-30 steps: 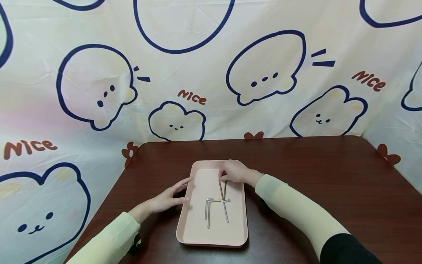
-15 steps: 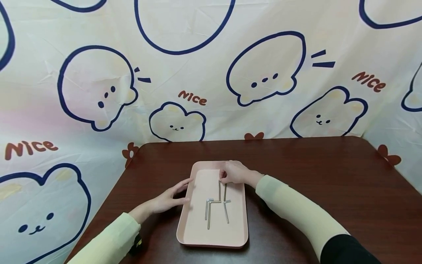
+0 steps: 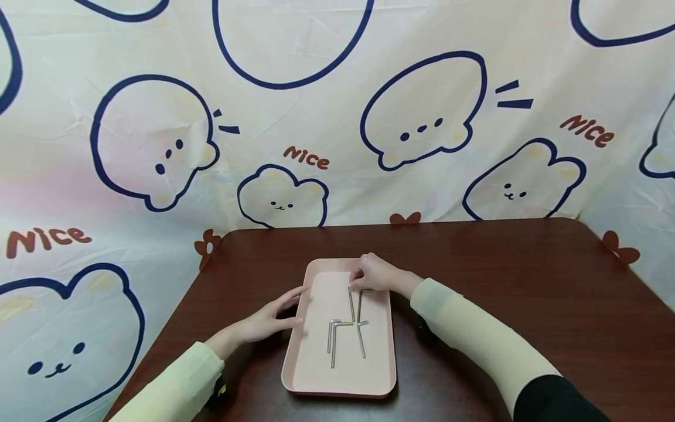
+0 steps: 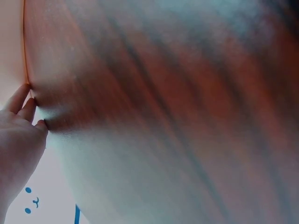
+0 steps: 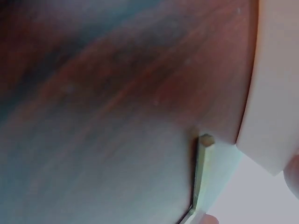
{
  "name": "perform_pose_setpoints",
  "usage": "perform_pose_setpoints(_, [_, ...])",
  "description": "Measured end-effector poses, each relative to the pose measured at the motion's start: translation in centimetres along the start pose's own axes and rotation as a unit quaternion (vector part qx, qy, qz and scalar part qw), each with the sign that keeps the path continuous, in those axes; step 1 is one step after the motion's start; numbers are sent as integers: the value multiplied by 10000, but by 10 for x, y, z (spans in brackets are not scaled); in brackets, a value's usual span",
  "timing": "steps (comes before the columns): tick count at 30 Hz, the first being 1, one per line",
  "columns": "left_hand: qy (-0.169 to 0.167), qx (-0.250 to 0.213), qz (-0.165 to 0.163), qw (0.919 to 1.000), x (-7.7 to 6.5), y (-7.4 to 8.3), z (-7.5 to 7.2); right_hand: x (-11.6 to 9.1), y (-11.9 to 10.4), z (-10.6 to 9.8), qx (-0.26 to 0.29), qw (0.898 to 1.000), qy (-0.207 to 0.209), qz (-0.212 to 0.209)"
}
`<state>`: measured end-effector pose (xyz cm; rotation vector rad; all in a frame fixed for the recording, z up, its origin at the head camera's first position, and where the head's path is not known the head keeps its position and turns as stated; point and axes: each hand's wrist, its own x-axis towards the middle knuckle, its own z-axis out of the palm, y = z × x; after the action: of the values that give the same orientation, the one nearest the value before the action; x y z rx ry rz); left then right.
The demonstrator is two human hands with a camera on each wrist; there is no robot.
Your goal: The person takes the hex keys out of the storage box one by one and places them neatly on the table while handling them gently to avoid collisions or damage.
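Several L-shaped metal hex keys lie in a shallow pink tray (image 3: 316, 375). My right hand (image 3: 377, 274) is over the tray's far right part, its fingertips pinching the upper end of one hex key (image 3: 351, 306). Close to its right is another hex key (image 3: 360, 308), with a short arm under the hand. Nearer me lie two hex keys side by side at left, among them a longer hex key (image 3: 334, 346), and a smaller hex key (image 3: 361, 341) at right. My left hand (image 3: 263, 319) touches the tray's left rim with extended fingers. In the right wrist view, a brass-toned hex key (image 5: 202, 172) shows close up.
The tray stands on a dark brown wooden table (image 3: 474, 281). Behind the table hangs a pale cloth (image 3: 348, 193) printed with bear faces. Table surface extends on both sides of the tray.
The pinched hex key swings from slanted to nearly upright in the view, then slants again. My right hand shifts only slightly, uncovering the neighbouring key's short arm. My left hand stays on the rim.
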<state>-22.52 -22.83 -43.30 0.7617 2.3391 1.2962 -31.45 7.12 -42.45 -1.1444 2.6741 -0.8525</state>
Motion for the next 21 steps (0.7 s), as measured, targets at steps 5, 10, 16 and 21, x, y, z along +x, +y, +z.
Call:
perform_pose_setpoints(5, [23, 13, 36, 10000, -1, 0, 0, -1, -1, -2, 180, 9998, 49, -26])
perform_pose_setpoints(10, [4, 14, 92, 10000, -2, 0, 0, -3, -5, -6, 308, 9994, 134, 15])
perform_pose_setpoints(16, [0, -1, 58, 10000, -2, 1, 1, -6, -9, -19, 16, 9994, 327, -113])
perform_pose_setpoints(21, [21, 35, 49, 10000, -1, -1, 0, -10, -9, -35, -21, 9994, 340, -4])
